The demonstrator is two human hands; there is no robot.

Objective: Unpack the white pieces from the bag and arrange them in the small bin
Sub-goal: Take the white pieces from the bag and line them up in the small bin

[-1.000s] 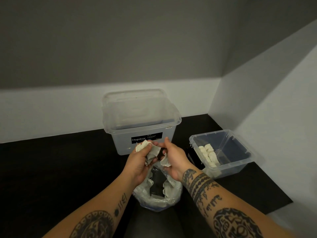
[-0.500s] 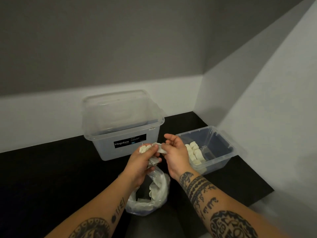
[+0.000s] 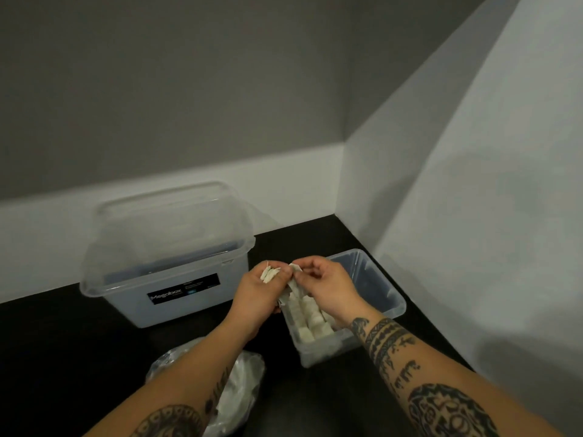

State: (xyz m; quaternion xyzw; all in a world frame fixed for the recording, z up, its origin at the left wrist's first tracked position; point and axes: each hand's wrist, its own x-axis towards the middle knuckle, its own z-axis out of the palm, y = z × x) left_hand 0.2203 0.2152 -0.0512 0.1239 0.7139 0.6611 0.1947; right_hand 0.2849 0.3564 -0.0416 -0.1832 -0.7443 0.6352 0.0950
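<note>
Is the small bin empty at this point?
No, partly filled: white pieces fill the left side of the small bin; its right side is bare.

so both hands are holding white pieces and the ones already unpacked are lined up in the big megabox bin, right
Not quite. The head view shows the unpacked white pieces lined up in the small bin, not the big Megabox bin. The left hand and right hand do each hold white pieces.
</note>
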